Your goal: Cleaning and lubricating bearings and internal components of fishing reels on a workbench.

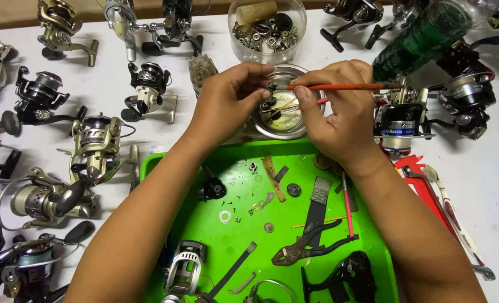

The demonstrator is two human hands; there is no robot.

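My left hand (227,95) pinched a small dark part (272,87) over the metal dish (286,126), at twelve o'clock from the green tray (216,224). My right hand (333,112) gripped a thin brush (333,87), tip on the part. I judged a loose pinch could drop it among the tray's screws (232,210).

Your left hand (227,95) pinches a small dark metal part (272,87), dull. Your right hand (333,112) holds a brush (339,87), glossy orange handle. At 12 o'clock: clear plastic tub (267,33) of shiny metal pieces. Between your hands: tin (286,126), bright metal rim. At 6 o'clock: tray (216,224), glossy green plastic; pliers (303,247), rusty and matt. At 9 o'clock: reels (95,146), satin metal.
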